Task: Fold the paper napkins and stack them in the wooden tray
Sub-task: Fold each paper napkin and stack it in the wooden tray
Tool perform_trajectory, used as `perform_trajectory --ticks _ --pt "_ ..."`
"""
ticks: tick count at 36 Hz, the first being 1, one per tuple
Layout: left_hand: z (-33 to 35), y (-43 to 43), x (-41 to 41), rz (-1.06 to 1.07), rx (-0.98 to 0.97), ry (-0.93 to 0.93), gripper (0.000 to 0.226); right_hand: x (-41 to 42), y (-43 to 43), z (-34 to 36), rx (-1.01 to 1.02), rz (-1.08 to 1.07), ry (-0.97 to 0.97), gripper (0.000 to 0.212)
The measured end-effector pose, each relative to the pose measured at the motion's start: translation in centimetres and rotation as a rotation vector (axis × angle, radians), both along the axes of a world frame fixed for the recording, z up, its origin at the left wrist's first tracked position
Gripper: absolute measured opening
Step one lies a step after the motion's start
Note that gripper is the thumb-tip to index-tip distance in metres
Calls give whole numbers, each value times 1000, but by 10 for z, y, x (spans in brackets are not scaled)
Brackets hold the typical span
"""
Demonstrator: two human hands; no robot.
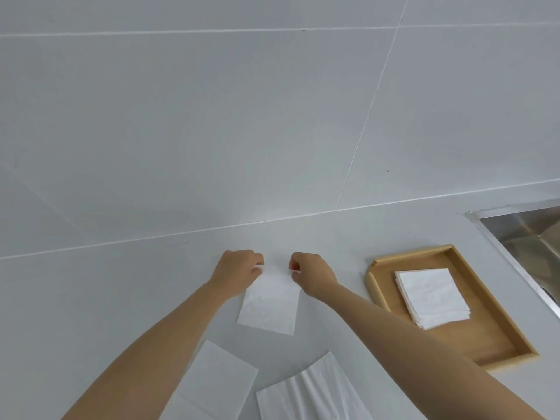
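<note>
A white paper napkin (269,301) lies flat on the pale counter in front of me. My left hand (239,268) pinches its far left corner and my right hand (312,274) pinches its far right corner. To the right sits the wooden tray (485,338) with a stack of folded napkins (430,295) in it. Two more unfolded napkins lie near me: one napkin (212,386) under my left forearm and a creased napkin (312,392) beside it.
A tiled wall (212,116) rises just behind the counter. A steel sink (524,234) is set into the counter at the far right, close behind the tray.
</note>
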State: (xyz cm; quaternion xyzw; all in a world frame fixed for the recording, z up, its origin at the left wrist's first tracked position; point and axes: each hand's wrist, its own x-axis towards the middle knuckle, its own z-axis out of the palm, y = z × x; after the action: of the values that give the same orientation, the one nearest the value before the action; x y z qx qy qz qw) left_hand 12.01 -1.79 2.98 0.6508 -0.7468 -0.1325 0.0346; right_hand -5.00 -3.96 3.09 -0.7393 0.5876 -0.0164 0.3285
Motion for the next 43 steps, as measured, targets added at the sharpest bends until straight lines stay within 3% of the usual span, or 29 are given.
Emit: perform_trajectory --ticks 5,11,15,20,23,31,43 --pt "4 16 7 -65 147 -1 20 4 16 6 -13 214 133 18" --pt "-8 33 9 -170 430 -159 25 6 37 -4 134 403 243 10" --pt "-14 35 11 -133 586 -177 44 3 37 -5 326 454 238 39" --pt "-18 23 20 77 506 51 44 -1 19 -5 270 253 131 44" --pt "-22 16 17 134 461 93 43 0 13 -12 190 155 162 47" --pt "-39 13 -5 171 379 56 35 11 21 -33 116 28 209 36" --pt "-43 14 -8 75 506 -72 31 10 27 -43 197 124 316 44"
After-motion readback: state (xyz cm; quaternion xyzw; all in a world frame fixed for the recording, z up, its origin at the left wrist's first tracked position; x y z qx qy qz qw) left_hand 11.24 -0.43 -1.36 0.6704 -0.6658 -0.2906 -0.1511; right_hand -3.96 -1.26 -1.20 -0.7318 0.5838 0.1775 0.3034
